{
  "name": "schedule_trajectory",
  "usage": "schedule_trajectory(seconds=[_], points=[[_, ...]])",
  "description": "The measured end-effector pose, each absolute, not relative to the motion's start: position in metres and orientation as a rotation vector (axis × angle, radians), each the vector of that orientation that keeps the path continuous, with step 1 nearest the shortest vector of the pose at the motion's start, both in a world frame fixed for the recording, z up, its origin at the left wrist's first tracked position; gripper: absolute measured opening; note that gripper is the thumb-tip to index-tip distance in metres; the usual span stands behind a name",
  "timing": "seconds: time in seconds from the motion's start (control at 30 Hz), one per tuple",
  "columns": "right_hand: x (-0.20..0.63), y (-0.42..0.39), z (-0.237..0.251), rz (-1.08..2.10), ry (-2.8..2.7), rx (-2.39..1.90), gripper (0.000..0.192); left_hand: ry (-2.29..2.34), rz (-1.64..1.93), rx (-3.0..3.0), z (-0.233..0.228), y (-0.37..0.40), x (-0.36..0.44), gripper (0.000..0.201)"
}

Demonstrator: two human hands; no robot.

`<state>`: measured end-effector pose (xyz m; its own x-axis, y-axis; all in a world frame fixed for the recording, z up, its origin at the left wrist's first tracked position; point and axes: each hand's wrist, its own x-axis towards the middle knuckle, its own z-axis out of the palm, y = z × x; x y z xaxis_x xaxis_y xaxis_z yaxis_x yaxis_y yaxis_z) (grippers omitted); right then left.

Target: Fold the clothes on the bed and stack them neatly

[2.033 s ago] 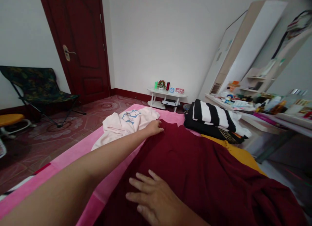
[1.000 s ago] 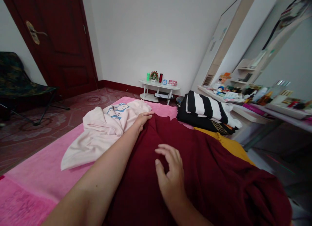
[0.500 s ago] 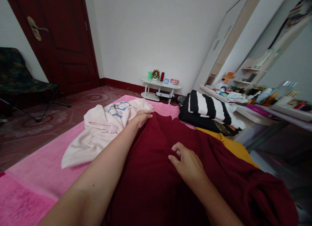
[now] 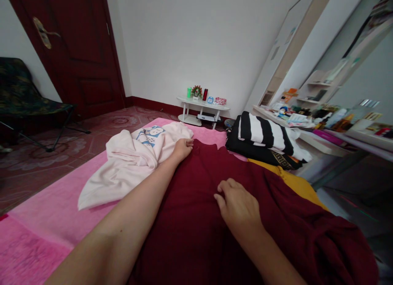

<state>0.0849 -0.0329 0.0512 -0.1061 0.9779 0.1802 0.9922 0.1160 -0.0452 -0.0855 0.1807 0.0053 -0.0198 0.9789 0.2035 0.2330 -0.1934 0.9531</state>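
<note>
A dark red garment [image 4: 196, 203], probably a top, lies spread out in front of me. My left hand [image 4: 184, 149] reaches to its far left edge, fingers closed on the cloth there. Over the middle of the garment is my right hand [image 4: 238, 205], its fingers loosely bent and the thumb a little apart, with no cloth visibly pinched. Left of my left forearm lies a crumpled pale pink garment [image 4: 123, 170] with a blue and white print, its edge close to my left hand.
Pink bedding [image 4: 52, 207] lies under the clothes. To the right sit folded black-and-white striped clothes [image 4: 260, 131] and a yellow cloth [image 4: 291, 180]. Beyond are a small white table [image 4: 199, 102], a cluttered dressing table [image 4: 334, 148], a camouflage folding chair [image 4: 27, 96] and a dark red door [image 4: 80, 51].
My right hand has loosened and shifted slightly right, and the fold by its fingertips has flattened. My left hand stays at the far edge, its fingers more curled.
</note>
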Motion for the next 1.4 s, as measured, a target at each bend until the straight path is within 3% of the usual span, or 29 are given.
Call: schedule_trajectory(seconds=[0.13,0.33,0.43,0.73,0.93,1.3,1.4], points=[[0.070,-0.036,0.040,0.097,-2.304,-1.520,0.011,1.285,1.232,1.688,0.017,0.176,-0.089,0.021],[0.071,-0.030,0.011,0.248,-2.407,-1.515,0.044,1.286,0.631,2.396,0.004,0.168,-0.089,0.037],[0.074,-0.031,0.008,0.281,-2.500,-1.539,0.051,1.302,0.513,2.436,-0.010,0.168,-0.090,0.044],[0.079,-0.033,0.007,0.335,-2.477,-1.464,0.048,1.447,0.475,2.411,-0.016,0.143,-0.091,0.052],[0.076,-0.040,0.007,0.289,-2.443,-1.521,0.052,1.357,0.456,2.458,-0.014,0.079,-0.130,0.068],[0.083,-0.114,0.018,0.371,-2.512,-1.572,0.056,0.961,0.345,2.337,0.011,-0.058,-0.232,0.049],[0.088,-0.147,0.027,0.451,-2.549,-1.402,0.058,0.902,0.304,2.304,0.023,-0.092,-0.255,0.064]])
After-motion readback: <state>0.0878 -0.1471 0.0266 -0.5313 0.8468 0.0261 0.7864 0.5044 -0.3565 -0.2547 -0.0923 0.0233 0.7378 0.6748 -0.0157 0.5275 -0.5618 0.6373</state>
